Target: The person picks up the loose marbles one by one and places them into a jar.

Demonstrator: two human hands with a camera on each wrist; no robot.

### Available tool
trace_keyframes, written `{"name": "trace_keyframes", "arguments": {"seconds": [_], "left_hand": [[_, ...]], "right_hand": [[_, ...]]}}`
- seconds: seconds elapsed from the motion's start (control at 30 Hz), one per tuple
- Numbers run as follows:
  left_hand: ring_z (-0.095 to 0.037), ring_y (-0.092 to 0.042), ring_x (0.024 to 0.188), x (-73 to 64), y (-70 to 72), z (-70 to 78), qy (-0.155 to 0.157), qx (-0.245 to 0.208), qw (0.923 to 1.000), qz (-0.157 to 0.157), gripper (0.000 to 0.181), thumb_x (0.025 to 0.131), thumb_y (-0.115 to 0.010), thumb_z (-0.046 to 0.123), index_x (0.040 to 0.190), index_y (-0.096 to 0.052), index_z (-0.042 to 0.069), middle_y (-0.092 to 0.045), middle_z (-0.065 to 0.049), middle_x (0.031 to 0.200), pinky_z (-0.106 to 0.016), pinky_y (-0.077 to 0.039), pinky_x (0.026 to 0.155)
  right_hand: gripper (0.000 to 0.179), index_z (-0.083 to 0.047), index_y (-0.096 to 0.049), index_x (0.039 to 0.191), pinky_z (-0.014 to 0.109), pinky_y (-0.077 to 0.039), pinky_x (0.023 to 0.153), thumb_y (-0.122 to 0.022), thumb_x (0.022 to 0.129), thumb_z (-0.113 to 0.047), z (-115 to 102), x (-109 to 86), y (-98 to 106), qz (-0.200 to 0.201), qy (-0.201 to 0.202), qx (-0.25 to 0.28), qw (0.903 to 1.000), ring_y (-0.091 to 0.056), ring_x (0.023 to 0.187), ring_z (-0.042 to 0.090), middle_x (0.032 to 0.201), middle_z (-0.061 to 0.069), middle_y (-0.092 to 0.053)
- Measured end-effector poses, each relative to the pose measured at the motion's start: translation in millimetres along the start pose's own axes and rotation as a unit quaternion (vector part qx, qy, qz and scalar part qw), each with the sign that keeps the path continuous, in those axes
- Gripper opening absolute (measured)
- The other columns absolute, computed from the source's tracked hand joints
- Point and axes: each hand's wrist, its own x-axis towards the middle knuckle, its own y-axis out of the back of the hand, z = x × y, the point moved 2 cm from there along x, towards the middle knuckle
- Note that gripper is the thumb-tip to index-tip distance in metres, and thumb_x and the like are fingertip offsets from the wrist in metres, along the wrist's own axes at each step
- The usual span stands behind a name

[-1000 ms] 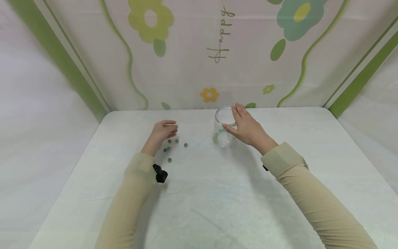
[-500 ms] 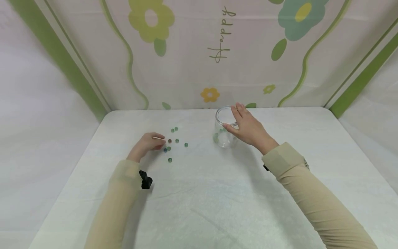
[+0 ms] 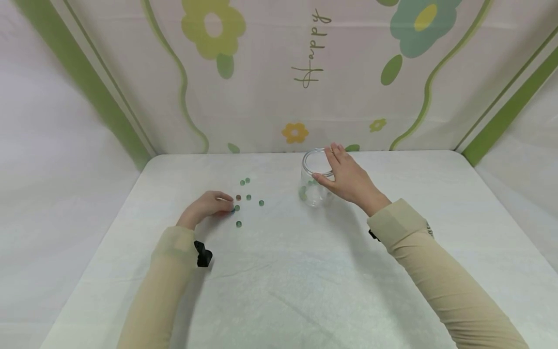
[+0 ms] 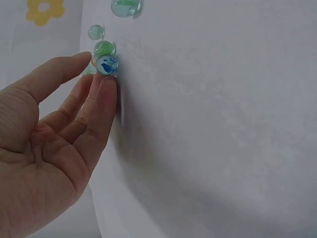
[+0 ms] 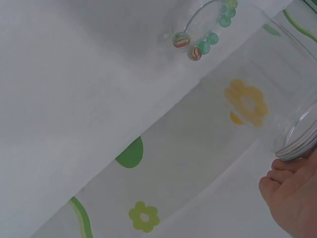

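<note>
Touching a blue-streaked marble [image 4: 106,65] well to the left of the clear jar [image 3: 317,196], your left hand [image 3: 207,206] had its fingers gently bent and the thumb spread apart from them; the fingertips lay against the ball, but no firm pinch showed, and whether the thumb met it could not be told. The marble sat on the table [image 3: 279,291], with a green marble [image 4: 103,48] close by on its side toward the jar. By its look it was light, hard and slippery, probably glass, so it called for thumb and index pads across its widest part, with light pressure; a squeeze off centre could have sent it skidding toward the jar or knocked its green neighbour. Your right hand [image 3: 348,180] rested at the right of the jar's rim, fingers fairly straight and close together, thumb spread away along the near side. The jar stood upright with several inside marbles [image 5: 204,47] at its bottom; you could have judged it stiff, slick and perhaps breakable, best steadied around the wall below its rim.
</note>
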Motion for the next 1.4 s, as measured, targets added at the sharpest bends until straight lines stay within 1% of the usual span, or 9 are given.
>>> {"name": "trace_keyframes", "arguments": {"seconds": [0.27, 0.43, 0.6, 0.87, 1.0, 1.1, 1.23, 1.33, 1.4], "left_hand": [[-0.013, -0.062, 0.094, 0.5, -3.6, 1.9, -0.004, -0.011, 0.9999, -0.008, 0.044, 0.093, -0.059, 0.019, 0.132, -0.051, 0.001, -0.059, -0.02, 0.129, -0.028, -0.05, 0.088], [-0.009, -0.063, 0.089, 3.8, -4.5, -0.1, -0.003, -0.02, 0.9998, -0.006, 0.043, 0.093, -0.06, 0.018, 0.131, -0.052, 0.001, -0.059, -0.02, 0.129, -0.024, -0.051, 0.084], [-0.011, -0.062, 0.091, 3.4, -4.8, -0.3, -0.002, -0.017, 0.9999, 0.001, 0.042, 0.093, -0.06, 0.02, 0.13, -0.054, 0.002, -0.06, -0.018, 0.127, -0.028, -0.049, 0.088], [-0.025, -0.058, 0.108, -3.4, -1.0, -0.2, -0.001, -0.019, 0.9998, 0.01, 0.047, 0.09, -0.062, 0.025, 0.132, -0.054, 0.004, -0.063, -0.016, 0.123, -0.042, -0.043, 0.103], [-0.023, -0.057, 0.108, -6.4, 1.7, 0.0, -0.005, -0.029, 0.9993, 0.022, 0.051, 0.089, -0.063, 0.03, 0.132, -0.053, 0.005, -0.065, -0.013, 0.117, -0.044, -0.043, 0.104], [-0.021, -0.056, 0.109, -7.0, 2.1, 0.8, -0.007, -0.05, 0.9983, 0.029, 0.053, 0.09, -0.062, 0.032, 0.134, -0.052, 0.006, -0.064, -0.011, 0.118, -0.042, -0.043, 0.106], [-0.022, -0.056, 0.119, -3.0, -0.3, 1.8, -0.005, -0.107, 0.9939, 0.027, 0.052, 0.094, -0.058, 0.03, 0.139, -0.047, 0.006, -0.057, -0.014, 0.133, -0.039, -0.041, 0.111], [-0.021, -0.054, 0.124, 0.8, -1.5, 4.0, -0.012, -0.157, 0.9872, 0.022, 0.053, 0.096, -0.056, 0.027, 0.142, -0.042, 0.005, -0.053, -0.016, 0.139, -0.033, -0.042, 0.111], [-0.021, -0.055, 0.124, 1.6, -2.2, 7.5, -0.019, -0.193, 0.9808, 0.022, 0.054, 0.097, -0.055, 0.024, 0.144, -0.039, 0.004, -0.052, -0.018, 0.14, -0.028, -0.045, 0.107]], "right_hand": [[0.092, 0.004, -0.008, 0.151, 0.05, -0.013, 0.124, -0.046, 0.094, -0.057, 3.3, 3.4, 1.5, -0.006, -0.007, -0.022, 0.9997, -0.003, 0.149, 0.035, 0.16, 0.022, -0.005], [0.095, 0.004, -0.008, 0.151, 0.049, -0.012, 0.124, -0.046, 0.092, -0.06, 6.0, 4.9, 0.8, -0.007, -0.012, -0.022, 0.9997, -0.003, 0.15, 0.034, 0.16, 0.021, -0.005], [0.095, 0.004, -0.007, 0.151, 0.049, -0.012, 0.124, -0.046, 0.092, -0.06, 6.6, 5.3, -0.1, -0.008, -0.013, -0.017, 0.9997, -0.002, 0.15, 0.034, 0.161, 0.021, -0.004], [0.095, 0.004, -0.005, 0.151, 0.048, -0.011, 0.124, -0.044, 0.093, -0.06, 6.2, 5.8, -1.6, -0.012, -0.013, -0.014, 0.9997, -0.001, 0.15, 0.034, 0.161, 0.02, -0.002], [0.094, 0.004, -0.006, 0.151, 0.049, -0.011, 0.124, -0.045, 0.093, -0.059, 6.1, 5.4, -1.7, -0.011, -0.015, -0.011, 0.9998, -0.001, 0.15, 0.034, 0.161, 0.02, -0.002], [0.094, 0.005, -0.006, 0.151, 0.049, -0.011, 0.124, -0.045, 0.094, -0.059, 5.8, 5.4, -1.7, -0.013, -0.016, -0.008, 0.9998, -0.001, 0.15, 0.034, 0.161, 0.02, -0.001], [0.094, 0.005, -0.006, 0.151, 0.05, -0.011, 0.124, -0.045, 0.094, -0.059, 5.7, 4.9, -2.0, -0.013, -0.016, -0.005, 0.9998, 0.0, 0.15, 0.034, 0.161, 0.02, -0.001], [0.094, 0.005, -0.006, 0.151, 0.049, -0.012, 0.124, -0.045, 0.094, -0.058, 5.6, 4.5, -2.2, -0.011, -0.017, -0.003, 0.9998, 0.0, 0.15, 0.034, 0.161, 0.02, -0.001], [0.094, 0.005, -0.006, 0.151, 0.049, -0.012, 0.124, -0.045, 0.094, -0.058, 5.4, 4.4, -2.3, -0.009, -0.016, -0.001, 0.9998, 0.0, 0.15, 0.034, 0.161, 0.02, -0.001]]}}
